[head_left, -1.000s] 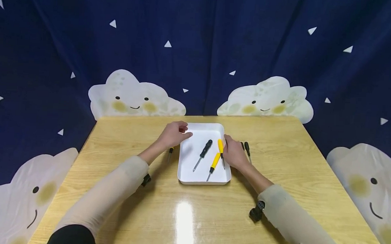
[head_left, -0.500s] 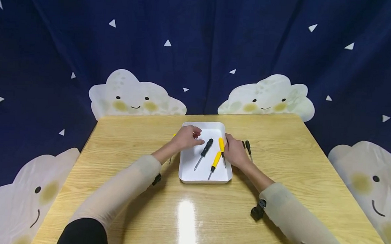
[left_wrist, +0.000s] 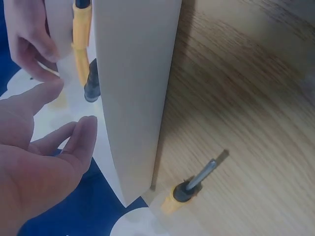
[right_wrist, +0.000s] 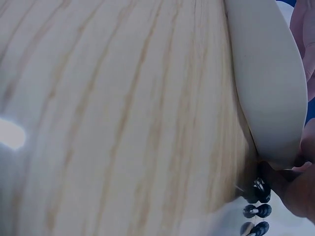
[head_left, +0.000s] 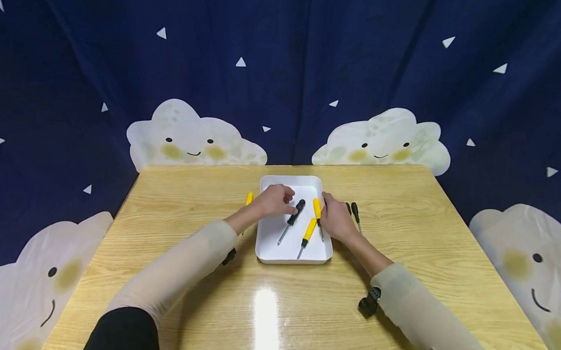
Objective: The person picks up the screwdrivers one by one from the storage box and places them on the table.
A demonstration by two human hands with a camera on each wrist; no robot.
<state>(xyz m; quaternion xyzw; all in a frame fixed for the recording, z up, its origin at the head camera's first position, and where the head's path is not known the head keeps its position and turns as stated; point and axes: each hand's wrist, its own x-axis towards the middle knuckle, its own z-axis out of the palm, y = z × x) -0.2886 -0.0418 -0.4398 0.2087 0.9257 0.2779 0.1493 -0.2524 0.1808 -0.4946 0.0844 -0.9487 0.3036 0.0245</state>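
Observation:
A white tray (head_left: 268, 248) holds a black-handled screwdriver (head_left: 300, 206) and two yellow-handled screwdrivers (head_left: 309, 230), the yellow ones lying close together on its right side. Over the tray's left half reaches my left hand (head_left: 275, 200), its thumb tip right by the black handle. In the left wrist view the thumb and fingers of the left hand (left_wrist: 54, 142) are spread apart with nothing between them. At the tray's right wall, my right hand (head_left: 336, 219) grips the rim. The right wrist view has the right hand (right_wrist: 300, 191) at the tray's outer corner, fingers partly hidden.
A yellow-handled screwdriver (head_left: 249, 198) lies on the wooden table (head_left: 188, 202) left of the tray, partly behind the left wrist. Black-handled screwdrivers (head_left: 355, 209) lie just right of the right hand. A dark blue curtain (head_left: 286, 64) with clouds hangs beyond the table.
My left hand has moved right, from the tray's left rim to above the black-handled screwdriver. The right hand has stayed at the right wall, and the tray has hardly shifted.

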